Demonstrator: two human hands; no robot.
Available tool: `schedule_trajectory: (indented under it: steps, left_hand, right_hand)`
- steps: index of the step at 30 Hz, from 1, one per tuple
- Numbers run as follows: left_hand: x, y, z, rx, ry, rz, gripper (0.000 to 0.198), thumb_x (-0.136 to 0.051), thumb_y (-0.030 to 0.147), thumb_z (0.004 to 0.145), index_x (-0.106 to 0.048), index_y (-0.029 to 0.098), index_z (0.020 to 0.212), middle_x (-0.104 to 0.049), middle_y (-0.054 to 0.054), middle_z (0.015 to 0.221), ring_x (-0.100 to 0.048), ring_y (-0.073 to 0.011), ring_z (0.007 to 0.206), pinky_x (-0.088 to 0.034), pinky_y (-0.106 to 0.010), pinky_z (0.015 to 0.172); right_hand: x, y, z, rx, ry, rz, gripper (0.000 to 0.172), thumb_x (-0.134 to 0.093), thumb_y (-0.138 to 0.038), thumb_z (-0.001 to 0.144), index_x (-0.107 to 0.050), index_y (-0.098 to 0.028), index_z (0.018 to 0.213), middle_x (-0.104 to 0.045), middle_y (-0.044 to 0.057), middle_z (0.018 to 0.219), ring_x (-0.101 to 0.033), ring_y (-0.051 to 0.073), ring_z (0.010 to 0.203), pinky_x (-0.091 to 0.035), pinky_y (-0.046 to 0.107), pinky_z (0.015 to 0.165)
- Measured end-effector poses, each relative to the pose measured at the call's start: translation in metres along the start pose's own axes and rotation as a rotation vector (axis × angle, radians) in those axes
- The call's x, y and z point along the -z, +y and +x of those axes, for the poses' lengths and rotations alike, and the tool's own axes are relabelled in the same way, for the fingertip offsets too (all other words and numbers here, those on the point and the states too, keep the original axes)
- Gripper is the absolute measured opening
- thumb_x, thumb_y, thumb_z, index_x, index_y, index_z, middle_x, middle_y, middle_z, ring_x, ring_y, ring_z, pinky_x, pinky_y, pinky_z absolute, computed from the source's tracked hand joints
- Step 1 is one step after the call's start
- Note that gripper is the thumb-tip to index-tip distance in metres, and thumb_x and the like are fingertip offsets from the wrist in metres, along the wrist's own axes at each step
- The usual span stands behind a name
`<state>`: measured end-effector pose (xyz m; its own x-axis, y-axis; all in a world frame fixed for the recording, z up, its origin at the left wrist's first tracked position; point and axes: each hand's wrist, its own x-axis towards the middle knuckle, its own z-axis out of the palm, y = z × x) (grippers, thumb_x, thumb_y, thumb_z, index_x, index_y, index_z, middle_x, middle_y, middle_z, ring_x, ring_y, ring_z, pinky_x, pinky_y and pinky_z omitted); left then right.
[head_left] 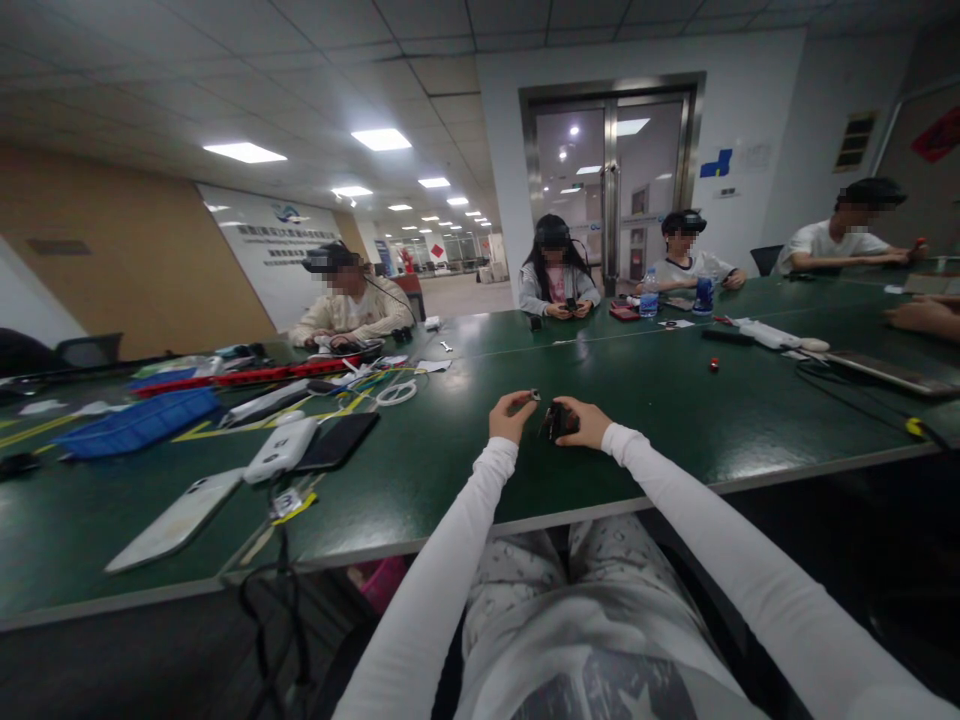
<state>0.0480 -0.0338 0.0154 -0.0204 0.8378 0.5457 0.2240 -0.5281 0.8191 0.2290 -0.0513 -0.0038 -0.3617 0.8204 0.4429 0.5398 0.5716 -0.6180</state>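
In the head view, the left hand [508,417] pinched a small grey piece [535,395] between its fingers, while the right hand [588,424] gripped a dark object [556,422], fingers curled about it; both things were close together above the desk [442,440].

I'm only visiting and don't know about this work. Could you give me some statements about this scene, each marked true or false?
1. The left hand holds a small piece at its fingertips. True.
2. The right hand is empty. False: it holds a dark object.
3. A blue tray lies on the left side of the picture. True.
4. The tabletop is white. False: it is green.
5. The camera wearer's sleeves are white. True.
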Motion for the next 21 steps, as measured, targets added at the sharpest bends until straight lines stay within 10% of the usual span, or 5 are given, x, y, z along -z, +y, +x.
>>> schedule_trajectory:
  steps: [5,12,21]
  left_hand:
    - [0.021,-0.011,0.017,0.381,0.272,-0.528,0.036,-0.065,0.026,0.053,-0.056,0.02,0.087,-0.058,-0.002,0.08,-0.054,-0.0103,0.069,-0.04,-0.021,0.057]
    - [0.044,-0.007,0.022,0.508,0.398,-0.742,0.024,-0.057,0.031,0.061,-0.053,0.023,0.084,-0.055,0.002,0.065,-0.053,-0.0076,0.061,-0.039,-0.02,0.054]
    - [0.014,-0.009,0.009,0.266,-0.088,-0.313,0.033,-0.063,0.032,0.056,-0.057,0.017,0.085,-0.06,-0.004,0.083,-0.055,-0.013,0.076,-0.041,-0.025,0.063]
  right_hand:
    - [0.0,0.001,0.0,-0.02,-0.007,-0.002,0.08,-0.07,-0.037,0.048,-0.036,-0.019,0.118,-0.054,0.008,0.101,-0.055,0.017,0.079,-0.043,0.033,0.075]
    - [0.0,0.004,0.001,-0.026,-0.016,0.009,0.079,-0.069,-0.039,0.049,-0.037,-0.018,0.117,-0.054,0.009,0.103,-0.054,0.018,0.085,-0.041,0.034,0.079]
    - [-0.004,0.01,0.003,-0.05,-0.05,-0.045,0.075,-0.067,-0.047,0.048,-0.044,-0.017,0.112,-0.051,0.009,0.103,-0.052,0.019,0.087,-0.039,0.036,0.08]
